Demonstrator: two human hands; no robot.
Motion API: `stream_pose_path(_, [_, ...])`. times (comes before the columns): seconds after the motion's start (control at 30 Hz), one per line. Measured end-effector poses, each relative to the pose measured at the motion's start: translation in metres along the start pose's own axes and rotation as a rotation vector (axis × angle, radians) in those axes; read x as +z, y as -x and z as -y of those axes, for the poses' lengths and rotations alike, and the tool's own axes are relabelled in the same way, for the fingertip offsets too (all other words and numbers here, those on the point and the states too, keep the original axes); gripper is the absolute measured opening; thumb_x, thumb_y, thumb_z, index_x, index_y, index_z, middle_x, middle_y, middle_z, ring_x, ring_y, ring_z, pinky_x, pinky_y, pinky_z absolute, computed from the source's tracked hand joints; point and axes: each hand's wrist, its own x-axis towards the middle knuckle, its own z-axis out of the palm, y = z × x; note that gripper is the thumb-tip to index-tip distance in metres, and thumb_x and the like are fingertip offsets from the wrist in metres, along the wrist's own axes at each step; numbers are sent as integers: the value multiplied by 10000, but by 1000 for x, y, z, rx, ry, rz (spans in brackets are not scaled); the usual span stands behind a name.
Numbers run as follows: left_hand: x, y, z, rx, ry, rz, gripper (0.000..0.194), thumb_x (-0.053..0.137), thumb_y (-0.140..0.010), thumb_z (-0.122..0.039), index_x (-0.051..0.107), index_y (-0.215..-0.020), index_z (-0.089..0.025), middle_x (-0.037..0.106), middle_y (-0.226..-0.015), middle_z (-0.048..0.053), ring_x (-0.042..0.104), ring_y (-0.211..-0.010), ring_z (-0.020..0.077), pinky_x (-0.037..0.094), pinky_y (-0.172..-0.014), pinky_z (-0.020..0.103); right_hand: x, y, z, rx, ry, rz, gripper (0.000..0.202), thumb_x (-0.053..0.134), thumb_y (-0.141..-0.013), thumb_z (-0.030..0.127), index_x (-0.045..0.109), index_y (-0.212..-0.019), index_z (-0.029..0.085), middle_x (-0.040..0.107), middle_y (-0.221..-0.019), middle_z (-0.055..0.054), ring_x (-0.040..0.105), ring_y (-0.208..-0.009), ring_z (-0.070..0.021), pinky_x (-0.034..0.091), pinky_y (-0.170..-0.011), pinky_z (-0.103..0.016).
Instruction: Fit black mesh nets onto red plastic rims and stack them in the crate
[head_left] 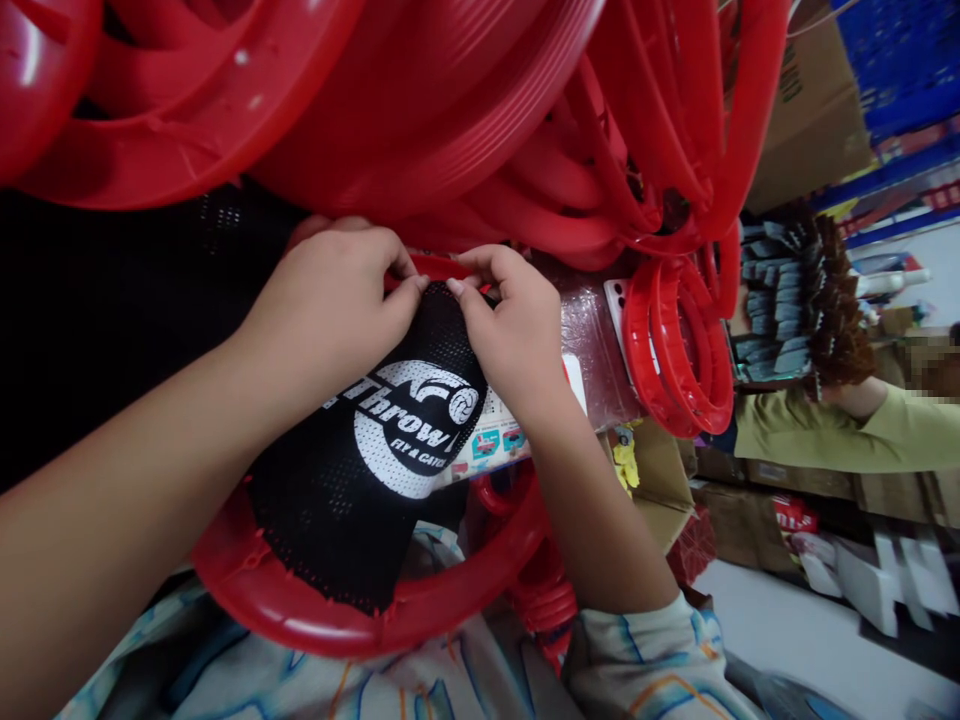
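Observation:
A black mesh cloth [330,510] with a white printed logo lies across a large red plastic ring [322,625], which rests toward my lap. Small pegs along the ring's near edge meet the cloth's lower border. At the ring's far side, my left hand [337,300] pinches the cloth's upper edge between thumb and fingers. Close beside it, my right hand [514,325] pinches the same edge, thumb tip near the left thumb. Part of the ring's far rim is hidden behind my hands.
Large red rings and discs [450,100] pile up beyond my hands. Smaller red rings [679,345] stand at the right by a cardboard box [656,480]. Black mesh material [112,300] lies left. Another person's sleeved arm [847,430] reaches in from the right.

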Motion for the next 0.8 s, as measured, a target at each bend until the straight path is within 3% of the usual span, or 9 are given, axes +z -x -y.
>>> stream_pose_path(0.33, [6,-2,0,-13,-92,-28,292,413,-899,-308,635,-948,-125,617,-932,113,603,-948,276,399,-1006,432,9,-1,-4,-83,71,-98,108,565,-856,119,634,-929,158,684,-905,-25,621,-898,-171,470,-823,-320])
stream_pose_path(0.8, [7,-2,1,-56,-68,-9,306,408,-881,-298,635,-980,-118,618,-955,129,594,-1024,326,406,-989,485,12,-9,2,-23,175,-12,114,552,-844,106,640,-893,160,667,-881,-35,617,-840,-186,481,-808,-347])
